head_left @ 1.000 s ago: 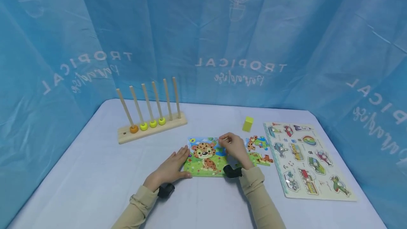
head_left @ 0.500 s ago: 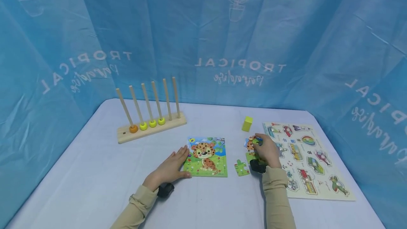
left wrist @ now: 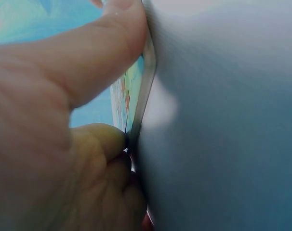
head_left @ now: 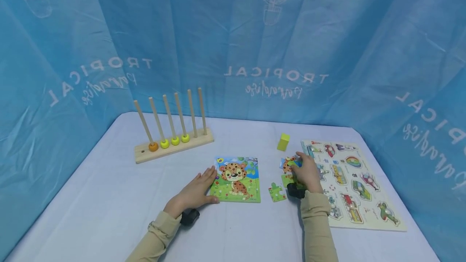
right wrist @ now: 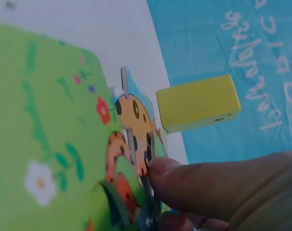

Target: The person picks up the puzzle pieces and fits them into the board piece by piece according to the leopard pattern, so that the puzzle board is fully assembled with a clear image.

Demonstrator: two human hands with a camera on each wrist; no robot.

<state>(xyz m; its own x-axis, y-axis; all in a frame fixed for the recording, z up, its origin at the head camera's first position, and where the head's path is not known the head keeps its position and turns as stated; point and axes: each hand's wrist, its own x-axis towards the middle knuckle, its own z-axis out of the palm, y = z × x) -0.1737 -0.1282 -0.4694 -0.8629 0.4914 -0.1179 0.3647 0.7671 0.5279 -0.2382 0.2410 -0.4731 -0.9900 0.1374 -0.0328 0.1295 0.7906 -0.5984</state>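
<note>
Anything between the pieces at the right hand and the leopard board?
Partly: a loose green piece lies low in the gap in the head view; higher up, nothing visible stands between the pieces at the right hand and the leopard board.

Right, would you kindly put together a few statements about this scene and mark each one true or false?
1. The left hand touches the left edge of the leopard board. True.
2. The right hand is touching the yellow block. False: it is at the loose puzzle pieces, apart from the yellow block.
3. A green puzzle piece lies between the leopard board and the right hand. True.
4. Each peg on the stand holds a bead. False: four of the six do; the right-hand two are bare.
5. The vehicle board lies right of the leopard board. True.
</note>
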